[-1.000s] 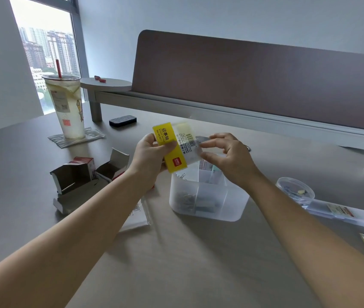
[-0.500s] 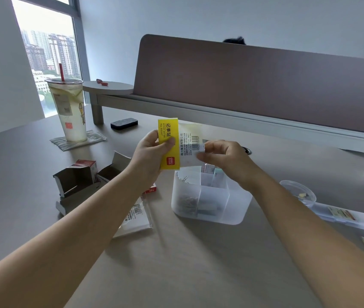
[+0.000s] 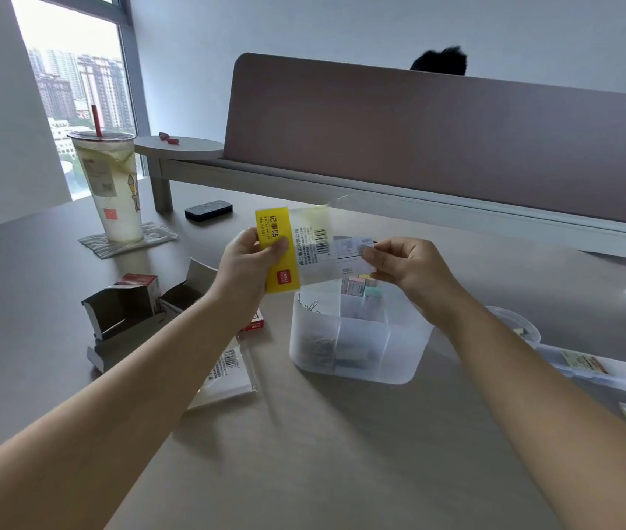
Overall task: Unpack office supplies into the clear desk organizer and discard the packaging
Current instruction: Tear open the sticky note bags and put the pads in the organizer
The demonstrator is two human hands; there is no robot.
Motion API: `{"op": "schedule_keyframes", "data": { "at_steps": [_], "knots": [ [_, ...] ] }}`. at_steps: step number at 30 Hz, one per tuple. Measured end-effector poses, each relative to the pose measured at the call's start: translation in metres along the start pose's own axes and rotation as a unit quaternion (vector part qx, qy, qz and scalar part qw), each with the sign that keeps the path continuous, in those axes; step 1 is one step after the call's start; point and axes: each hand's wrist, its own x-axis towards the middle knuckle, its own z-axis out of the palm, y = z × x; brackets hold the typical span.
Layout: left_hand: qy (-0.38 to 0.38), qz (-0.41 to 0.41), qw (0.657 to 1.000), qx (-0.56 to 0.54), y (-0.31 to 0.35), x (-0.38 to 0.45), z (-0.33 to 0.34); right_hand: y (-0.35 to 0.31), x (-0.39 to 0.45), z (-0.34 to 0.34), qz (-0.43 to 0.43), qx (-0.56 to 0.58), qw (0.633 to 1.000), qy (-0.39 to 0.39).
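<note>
Overhead, both hands (image 3: 250, 262) (image 3: 407, 265) pinch a sticky-note packet (image 3: 304, 250) above the grey desk (image 3: 342, 453).

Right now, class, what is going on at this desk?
A person is unpacking a pack of sticky notes above the clear desk organizer. The left hand grips the pack's yellow end, while the right hand pinches the contents at its open end. Opened cardboard boxes lie to the left.

Single head-worn wide-angle view, looking forward and down along both forearms. Hands close, mid-frame, above clear organizer (image 3: 357, 338) on desk (image 3: 342, 453). Partition (image 3: 457, 147) and window (image 3: 74, 70) beyond. No second view.
</note>
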Motion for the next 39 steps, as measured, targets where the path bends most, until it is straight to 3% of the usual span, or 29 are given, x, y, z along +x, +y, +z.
{"op": "schedule_keyframes", "data": {
  "at_steps": [5, 11, 23, 33, 39],
  "knots": [
    [0.035, -0.003, 0.999, 0.006, -0.002, 0.006, -0.004, 0.003, 0.002, -0.005, -0.008, -0.012, 0.999, 0.045],
    [0.065, -0.013, 0.998, 0.0, -0.003, 0.01, -0.004, 0.004, 0.006, -0.015, -0.06, -0.124, 0.987, 0.084],
    [0.07, -0.03, 0.997, -0.009, 0.001, 0.01, 0.001, -0.005, 0.011, -0.03, -0.039, -0.181, 0.982, -0.032],
    [0.065, -0.034, 0.997, -0.007, 0.003, 0.011, 0.0, -0.004, 0.028, -0.034, -0.053, -0.247, 0.968, 0.01],
    [0.069, -0.039, 0.997, -0.003, 0.004, 0.011, 0.0, -0.004, 0.029, -0.031, -0.069, -0.27, 0.96, -0.018]
  ]
}}
